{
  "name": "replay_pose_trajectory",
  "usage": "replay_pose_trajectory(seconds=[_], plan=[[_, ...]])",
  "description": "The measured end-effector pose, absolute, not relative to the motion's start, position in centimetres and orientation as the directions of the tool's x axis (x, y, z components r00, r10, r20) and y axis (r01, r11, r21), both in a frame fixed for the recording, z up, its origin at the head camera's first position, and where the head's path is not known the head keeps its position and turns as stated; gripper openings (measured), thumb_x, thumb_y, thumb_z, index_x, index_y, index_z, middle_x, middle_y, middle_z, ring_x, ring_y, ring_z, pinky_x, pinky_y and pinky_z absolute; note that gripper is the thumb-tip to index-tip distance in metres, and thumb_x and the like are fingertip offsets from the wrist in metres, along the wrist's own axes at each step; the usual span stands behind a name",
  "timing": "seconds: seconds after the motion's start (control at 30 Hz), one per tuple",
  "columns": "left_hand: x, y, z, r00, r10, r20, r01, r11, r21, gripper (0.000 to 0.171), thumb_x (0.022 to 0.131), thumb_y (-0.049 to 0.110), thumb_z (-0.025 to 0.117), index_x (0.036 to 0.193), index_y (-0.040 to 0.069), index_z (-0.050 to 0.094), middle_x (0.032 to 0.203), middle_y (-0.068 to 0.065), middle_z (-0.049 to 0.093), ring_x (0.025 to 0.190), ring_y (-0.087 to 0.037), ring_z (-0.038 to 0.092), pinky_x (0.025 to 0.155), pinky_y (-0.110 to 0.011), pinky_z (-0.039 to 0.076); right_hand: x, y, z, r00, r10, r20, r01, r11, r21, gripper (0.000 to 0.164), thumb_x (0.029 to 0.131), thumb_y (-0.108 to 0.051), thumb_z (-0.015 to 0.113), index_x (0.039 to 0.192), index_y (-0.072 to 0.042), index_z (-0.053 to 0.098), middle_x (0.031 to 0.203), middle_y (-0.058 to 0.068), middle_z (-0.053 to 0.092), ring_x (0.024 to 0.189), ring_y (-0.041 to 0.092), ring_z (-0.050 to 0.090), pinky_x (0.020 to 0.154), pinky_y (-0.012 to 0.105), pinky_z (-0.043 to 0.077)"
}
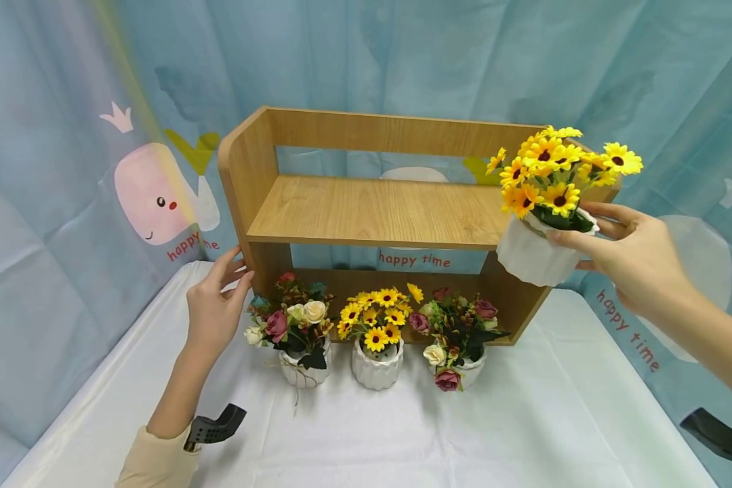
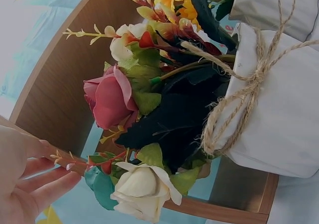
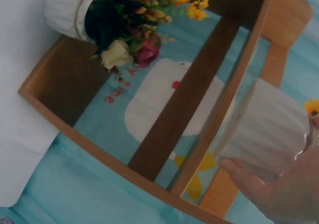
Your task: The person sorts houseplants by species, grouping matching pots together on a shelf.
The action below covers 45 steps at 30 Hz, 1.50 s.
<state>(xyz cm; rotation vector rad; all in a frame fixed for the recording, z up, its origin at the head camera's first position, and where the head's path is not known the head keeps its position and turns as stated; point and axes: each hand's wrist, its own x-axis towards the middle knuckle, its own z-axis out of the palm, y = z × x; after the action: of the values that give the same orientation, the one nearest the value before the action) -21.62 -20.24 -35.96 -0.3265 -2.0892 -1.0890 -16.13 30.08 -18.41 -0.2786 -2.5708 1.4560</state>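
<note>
My right hand (image 1: 637, 254) grips a white ribbed flowerpot (image 1: 533, 254) of yellow sunflowers (image 1: 545, 166) by its rim. The pot is slightly tilted, in front of the right end of the upper board of a wooden shelf (image 1: 372, 210). In the right wrist view the thumb presses the pot's (image 3: 269, 129) side. My left hand (image 1: 213, 308) rests its fingertips at the outer left side panel (image 1: 244, 183) of the shelf. Its fingers (image 2: 50, 186) are fairly straight in the left wrist view.
Before the lower level stand a rose pot (image 1: 305, 366) tied with twine, a sunflower pot (image 1: 378, 366) and another rose pot (image 1: 470, 369). They stand on a white-covered table (image 1: 366, 440). A blue printed curtain (image 1: 366, 54) hangs behind and at both sides.
</note>
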Motion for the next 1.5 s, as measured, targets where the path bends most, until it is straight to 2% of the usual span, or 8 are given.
replay_pose_trajectory(seconds=[0.13,0.3,0.53,0.67,0.97,1.1,1.23,1.5], plan=[[-21.5,-20.2,-36.0,-0.691,-0.115,0.713,0.521,0.604,0.603,0.047,0.096,-0.008,0.072,0.141,-0.01,0.059,0.116,-0.033,0.073,0.101,-0.051,0.074,0.078,0.006,0.04,-16.6,29.1,-17.7,-0.968,0.243,0.061,0.077,0.521,-0.85,0.095,0.092,-0.043,0.082,0.167,-0.016,0.031,0.17,0.018,0.031,0.088,-0.019,0.062,0.071,0.018,0.062],[-21.5,-20.3,-35.9,-0.697,-0.112,0.709,0.522,0.598,0.608,0.047,0.096,-0.006,0.072,0.141,-0.009,0.059,0.117,-0.033,0.072,0.101,-0.051,0.074,0.078,0.006,0.04,-17.2,27.9,-17.0,-0.971,0.223,0.088,0.048,0.542,-0.839,0.093,0.094,-0.043,0.081,0.167,-0.014,0.031,0.169,0.019,0.036,0.094,-0.012,0.061,0.072,0.016,0.061],[-21.3,-20.8,-35.6,-0.728,-0.084,0.68,0.522,0.576,0.629,0.048,0.097,-0.002,0.073,0.143,-0.007,0.059,0.118,-0.033,0.072,0.101,-0.052,0.074,0.076,0.005,0.043,-18.2,25.9,-16.3,-0.977,0.17,0.13,-0.018,0.538,-0.842,0.091,0.095,-0.04,0.079,0.166,-0.009,0.032,0.168,0.016,0.038,0.128,0.014,0.06,0.073,0.017,0.062],[-21.2,-21.2,-35.1,-0.752,-0.054,0.657,0.519,0.566,0.641,0.048,0.098,-0.001,0.072,0.144,-0.008,0.058,0.119,-0.034,0.071,0.102,-0.051,0.073,0.077,0.004,0.044,-19.0,24.6,-16.0,-0.981,0.127,0.146,-0.057,0.53,-0.846,0.088,0.097,-0.036,0.078,0.166,-0.007,0.031,0.169,0.016,0.036,0.146,0.033,0.05,0.072,0.015,0.061],[-21.6,-21.2,-33.2,-0.787,-0.039,0.616,0.482,0.584,0.653,0.045,0.107,0.013,0.064,0.144,-0.011,0.055,0.122,-0.037,0.069,0.098,-0.053,0.074,0.075,0.002,0.047,-20.5,21.6,-15.7,-0.981,0.099,0.165,-0.093,0.508,-0.856,0.086,0.095,-0.036,0.08,0.163,-0.006,0.037,0.164,0.017,0.044,0.137,0.031,0.056,0.072,0.019,0.062],[-22.0,-20.8,-31.8,-0.792,-0.065,0.607,0.448,0.613,0.65,0.048,0.109,0.02,0.062,0.143,-0.012,0.055,0.124,-0.037,0.068,0.102,-0.053,0.073,0.077,-0.028,0.063,-21.3,20.5,-15.5,-0.98,0.089,0.175,-0.108,0.502,-0.858,0.083,0.095,-0.035,0.08,0.162,-0.006,0.04,0.164,0.016,0.045,0.137,0.031,0.057,0.071,0.02,0.062],[-22.2,-20.6,-30.4,-0.791,-0.067,0.609,0.434,0.64,0.634,0.049,0.109,0.022,0.06,0.141,-0.015,0.055,0.124,-0.038,0.067,0.105,-0.055,0.071,0.086,-0.063,0.059,-22.1,19.5,-15.3,-0.981,0.072,0.182,-0.122,0.5,-0.857,0.084,0.094,-0.033,0.081,0.161,-0.006,0.04,0.163,0.017,0.045,0.138,0.034,0.057,0.07,0.022,0.063],[-22.6,-20.8,-28.6,-0.823,-0.025,0.567,0.394,0.695,0.602,0.049,0.11,0.022,0.057,0.139,-0.017,0.053,0.122,-0.042,0.066,0.106,-0.058,0.069,0.086,-0.068,0.058,-23.1,17.6,-14.8,-0.978,0.06,0.202,-0.146,0.497,-0.855,0.081,0.091,-0.031,0.083,0.158,-0.004,0.045,0.159,0.018,0.05,0.137,0.034,0.059,0.069,0.028,0.066]])
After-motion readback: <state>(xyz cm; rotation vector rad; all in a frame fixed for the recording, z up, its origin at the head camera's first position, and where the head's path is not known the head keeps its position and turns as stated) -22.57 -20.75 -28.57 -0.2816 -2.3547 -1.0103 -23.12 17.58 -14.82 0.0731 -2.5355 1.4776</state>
